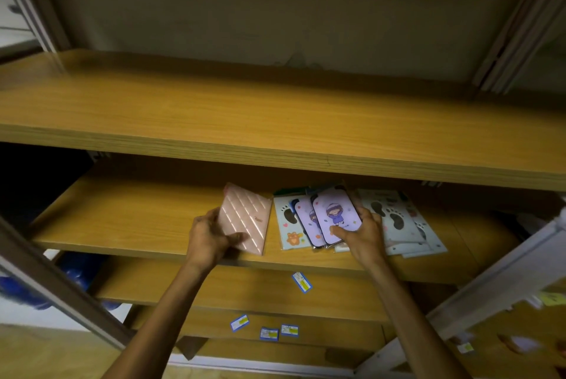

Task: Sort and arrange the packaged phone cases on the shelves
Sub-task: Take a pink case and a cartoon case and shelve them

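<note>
Left hand (211, 236) grips a pink striped case (246, 219) by its lower left corner, thumb across the face; the case lies on the middle shelf (122, 225), long axis running away from the person and leaning slightly left; bare board extends to its left. Right hand (363, 233) holds a fanned set of purple cartoon cases (335, 214), thumb on the top one, above the loose pile of pale paw-print cases (395, 222) at the right. The pink case sits just left of that pile, apart from it; judged: the left hand is nearer the free space, so placement would go leftward.
</note>
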The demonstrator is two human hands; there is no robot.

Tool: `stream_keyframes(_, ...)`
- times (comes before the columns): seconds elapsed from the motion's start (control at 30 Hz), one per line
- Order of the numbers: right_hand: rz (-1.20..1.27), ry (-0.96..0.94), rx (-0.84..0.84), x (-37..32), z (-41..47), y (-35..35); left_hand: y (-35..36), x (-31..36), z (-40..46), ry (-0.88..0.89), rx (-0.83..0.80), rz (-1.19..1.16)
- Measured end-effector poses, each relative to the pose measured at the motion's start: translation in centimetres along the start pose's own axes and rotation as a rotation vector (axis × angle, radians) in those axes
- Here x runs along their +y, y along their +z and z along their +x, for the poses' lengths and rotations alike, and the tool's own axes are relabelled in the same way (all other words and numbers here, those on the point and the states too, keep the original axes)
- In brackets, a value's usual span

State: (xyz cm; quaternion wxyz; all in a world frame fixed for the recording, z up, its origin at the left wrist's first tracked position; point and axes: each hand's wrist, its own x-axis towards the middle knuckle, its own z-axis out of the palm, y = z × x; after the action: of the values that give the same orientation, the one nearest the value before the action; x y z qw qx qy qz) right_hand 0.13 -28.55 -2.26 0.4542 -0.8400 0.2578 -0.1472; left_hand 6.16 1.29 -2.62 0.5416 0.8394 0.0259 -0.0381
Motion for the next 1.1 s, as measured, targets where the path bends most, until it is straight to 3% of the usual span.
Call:
stream_keyframes(0.23, 0.087, -0.022, -0.024, 0.0, -0.2, -0.8, -0.4, -0.1, -1.3, -0.076, -0.071, -0.359)
stream_keyframes(0.4, 0.235, -0.018, -0.074, -0.2, -0.6, -1.7, -1.2, 0.6, -2.1, -0.066, -0.060, -0.467)
stream_keyframes(0.7, 0.359, -0.060, 0.004, -0.4, -4.4, -4.5, -0.3, 2.0, -3.4, 0.034, -0.183, -0.579)
stream_keyframes(0.93, 0.376, -0.109, 0.112, 0.9, -10.4, -8.4, 1.6, 3.7, -4.9, 0.101, -0.458, -0.582)
stream_keyframes(1.1, 0.200, -0.184, 0.331, 2.0, -16.7, -11.9, 4.3, 4.4, -7.2, 0.165, -0.672, -0.534)
